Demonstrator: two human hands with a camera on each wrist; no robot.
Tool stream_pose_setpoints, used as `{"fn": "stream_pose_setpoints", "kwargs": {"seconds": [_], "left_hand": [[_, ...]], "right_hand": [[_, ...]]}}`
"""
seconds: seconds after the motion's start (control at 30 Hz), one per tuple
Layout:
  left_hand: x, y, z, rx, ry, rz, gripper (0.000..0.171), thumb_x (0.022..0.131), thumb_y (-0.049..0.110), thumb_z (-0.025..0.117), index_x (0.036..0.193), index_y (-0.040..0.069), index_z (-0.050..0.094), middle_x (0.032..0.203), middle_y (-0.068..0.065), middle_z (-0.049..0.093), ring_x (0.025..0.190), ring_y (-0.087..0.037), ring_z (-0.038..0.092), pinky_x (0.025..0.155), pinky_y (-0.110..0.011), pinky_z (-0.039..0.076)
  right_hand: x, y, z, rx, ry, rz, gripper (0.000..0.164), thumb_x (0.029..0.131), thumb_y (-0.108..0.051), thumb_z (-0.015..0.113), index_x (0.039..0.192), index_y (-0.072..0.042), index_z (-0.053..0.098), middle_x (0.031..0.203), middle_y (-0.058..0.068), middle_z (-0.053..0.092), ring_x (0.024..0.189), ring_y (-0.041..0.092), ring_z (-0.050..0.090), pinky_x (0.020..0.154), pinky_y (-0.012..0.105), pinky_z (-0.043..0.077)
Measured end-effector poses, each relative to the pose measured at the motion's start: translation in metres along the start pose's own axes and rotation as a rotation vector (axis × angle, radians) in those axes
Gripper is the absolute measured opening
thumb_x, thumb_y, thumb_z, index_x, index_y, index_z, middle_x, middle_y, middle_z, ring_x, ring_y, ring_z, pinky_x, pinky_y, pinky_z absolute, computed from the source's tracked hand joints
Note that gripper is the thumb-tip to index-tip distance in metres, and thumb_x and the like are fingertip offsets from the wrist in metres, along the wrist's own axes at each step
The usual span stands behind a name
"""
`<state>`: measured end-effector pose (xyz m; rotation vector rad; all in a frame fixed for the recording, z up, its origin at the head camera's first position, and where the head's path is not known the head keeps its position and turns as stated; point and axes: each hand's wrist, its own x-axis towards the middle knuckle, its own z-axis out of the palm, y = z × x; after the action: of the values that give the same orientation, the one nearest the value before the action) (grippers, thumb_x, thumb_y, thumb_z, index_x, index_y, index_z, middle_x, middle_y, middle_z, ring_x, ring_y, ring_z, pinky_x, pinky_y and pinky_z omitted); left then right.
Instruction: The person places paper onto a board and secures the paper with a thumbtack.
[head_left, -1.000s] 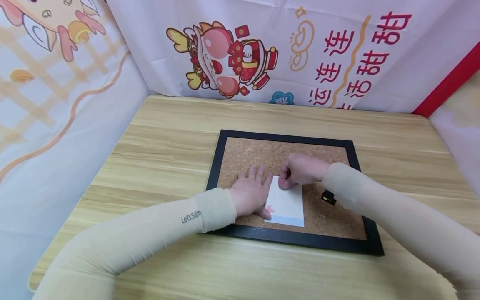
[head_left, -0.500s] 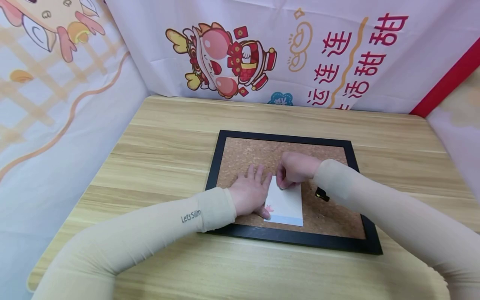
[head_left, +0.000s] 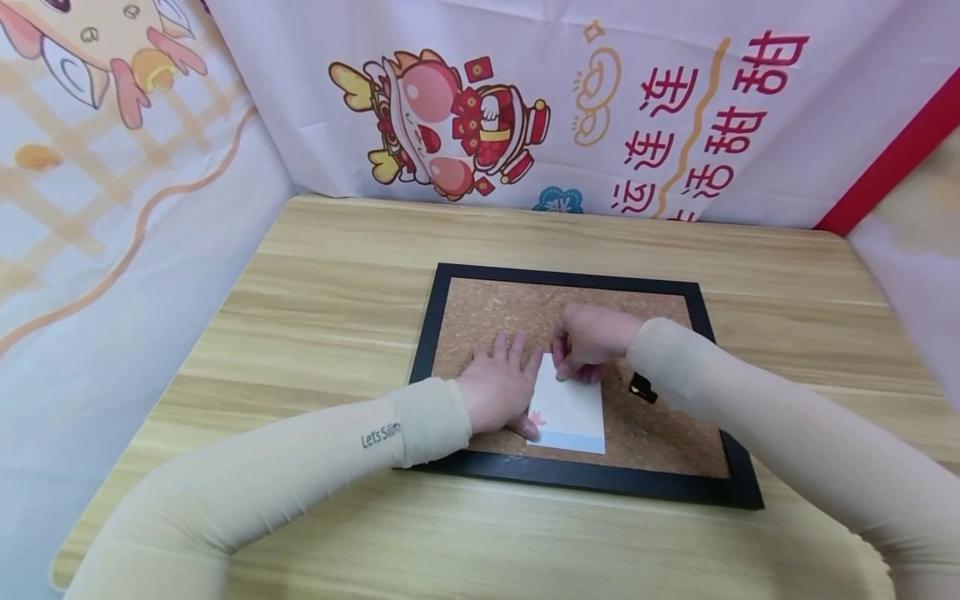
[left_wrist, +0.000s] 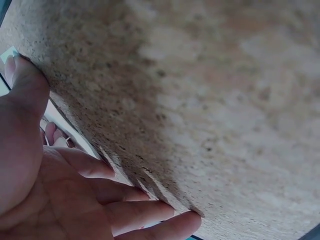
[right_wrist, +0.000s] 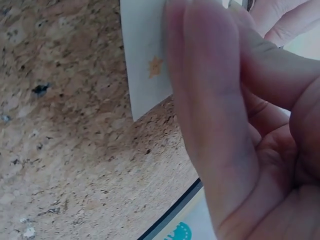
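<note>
A white sheet of note paper (head_left: 573, 410) with a blue band and a small pink print lies on a cork board (head_left: 495, 304). My left hand (head_left: 498, 387) rests on the board with fingers spread, its thumb on the paper's lower left corner. Near the paper's top edge, my right hand (head_left: 592, 337) pinches a tiny pushpin, which the fingertips almost wholly hide. In the right wrist view, thumb and index finger (right_wrist: 212, 90) come together over the paper (right_wrist: 145, 60), beside an orange star print. The left wrist view shows fingertips (left_wrist: 187, 220) touching the cork.
A black frame (head_left: 577, 477) edges the board, which lies on a wood-grain table (head_left: 337, 333). A small black clip (head_left: 642, 387) shows under the right wrist. Printed cloths (head_left: 300, 50) hang behind and left of the table. Beige sleeves (head_left: 300, 467) cover both forearms.
My right hand and wrist have shifted slightly left over the paper, and its lower fingers now show more below the pinch. The left hand and paper keep their place.
</note>
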<state>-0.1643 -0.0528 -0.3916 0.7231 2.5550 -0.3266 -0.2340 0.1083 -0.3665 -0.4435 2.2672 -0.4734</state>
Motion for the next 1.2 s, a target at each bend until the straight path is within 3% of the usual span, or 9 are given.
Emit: {"fn": "stream_pose_setpoints", "kwargs": {"seconds": [0.33, 0.8, 1.2], "left_hand": [[0.0, 0.002, 0.0, -0.007, -0.009, -0.005, 0.114, 0.078, 0.074, 0.062, 0.16, 0.012, 0.013, 0.163, -0.021, 0.007, 0.147, -0.044, 0.012, 0.109, -0.06, 0.03], [0.002, 0.003, -0.001, -0.011, -0.003, 0.008, 0.113, 0.079, 0.073, 0.063, 0.16, 0.011, 0.014, 0.163, -0.021, 0.007, 0.147, -0.044, 0.012, 0.108, -0.061, 0.031], [0.001, 0.003, -0.002, -0.04, -0.005, -0.011, 0.114, 0.078, 0.071, 0.065, 0.16, 0.011, 0.014, 0.163, -0.022, 0.007, 0.148, -0.043, 0.01, 0.11, -0.06, 0.028]], "right_hand": [[0.002, 0.006, -0.003, 0.003, -0.038, 0.028, 0.01, 0.088, -0.017, 0.076, 0.087, -0.01, 0.07, 0.08, 0.009, 0.068, 0.064, 0.02, 0.066, 0.06, 0.031, 0.056], [0.003, 0.002, 0.001, -0.079, -0.054, 0.092, 0.013, 0.091, -0.022, 0.074, 0.09, -0.011, 0.067, 0.076, 0.01, 0.068, 0.061, 0.02, 0.066, 0.057, 0.031, 0.056], [0.008, -0.003, 0.006, -0.057, -0.021, 0.131, 0.011, 0.09, -0.015, 0.074, 0.089, -0.009, 0.065, 0.079, 0.011, 0.067, 0.06, 0.021, 0.064, 0.054, 0.032, 0.056]]}}
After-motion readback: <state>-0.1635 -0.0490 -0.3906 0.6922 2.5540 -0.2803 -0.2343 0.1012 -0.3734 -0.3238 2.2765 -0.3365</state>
